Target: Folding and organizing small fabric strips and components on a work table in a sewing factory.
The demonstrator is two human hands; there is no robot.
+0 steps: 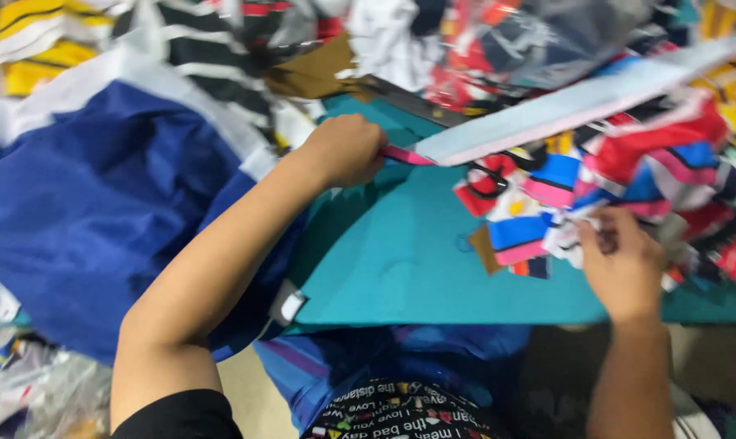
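My left hand (346,149) is closed around the pink end of a long pale ruler-like strip (579,102) that slants up to the right across the teal cloth (400,260). My right hand (620,256) rests on a pile of colourful striped fabric pieces (628,162) and pinches a piece at its edge. Black-handled scissors (490,175) lie partly under the strip, between the two hands.
A large blue and white fabric bundle (91,203) fills the left. Striped black, white and yellow cloths (181,41) lie at the back. A small brown scrap (486,246) sits on the teal cloth. Plastic wrap (547,32) covers more fabric at the top right.
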